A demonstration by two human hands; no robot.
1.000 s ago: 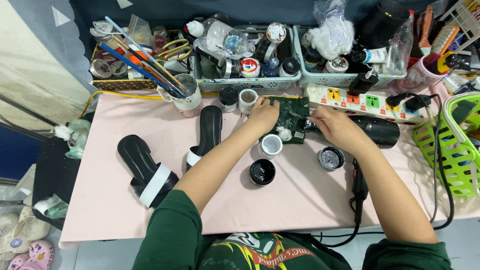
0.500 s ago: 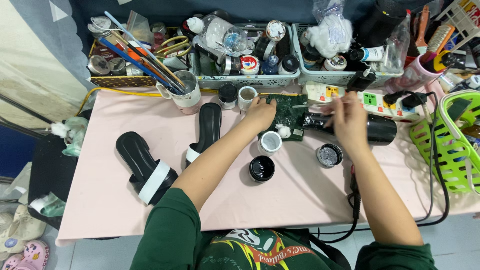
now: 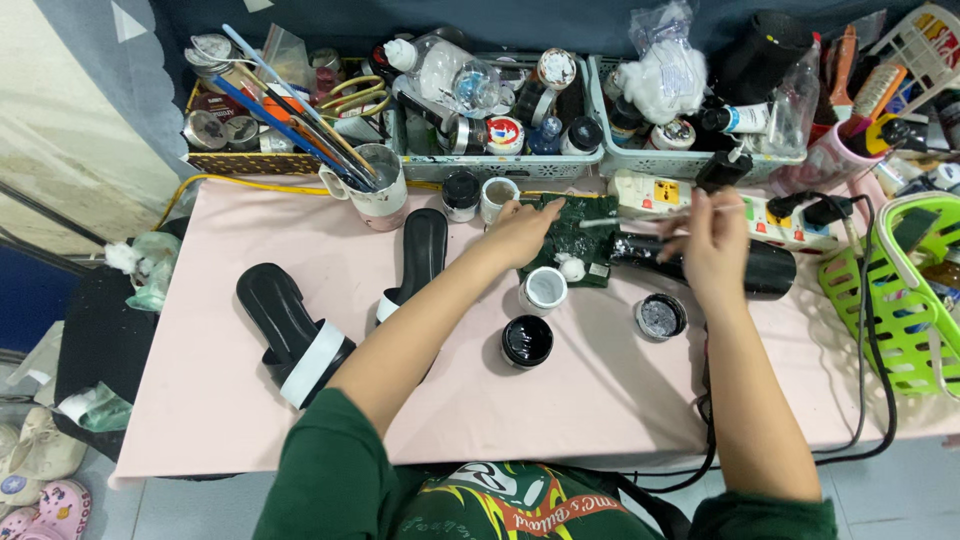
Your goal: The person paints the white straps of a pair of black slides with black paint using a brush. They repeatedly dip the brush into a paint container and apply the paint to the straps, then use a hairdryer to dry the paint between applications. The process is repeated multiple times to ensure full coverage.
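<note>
My left hand rests flat on the left edge of a dark green palette board that carries a white blob. My right hand hovers above a black cylinder-shaped tool, pinching a thin brush whose tip points left over the board. In front of the board stand a small white jar, an open jar of black paint and a round lid. Two black sandals with white straps lie to the left, one near and one farther back.
A mug of brushes and two small pots stand behind the sandals. Baskets crowded with bottles and jars line the back edge. A white power strip and a green basket sit at the right, with black cables trailing forward.
My right hand has lifted off the palette board and moved right and up with the brush. My left hand has stayed on the board.
</note>
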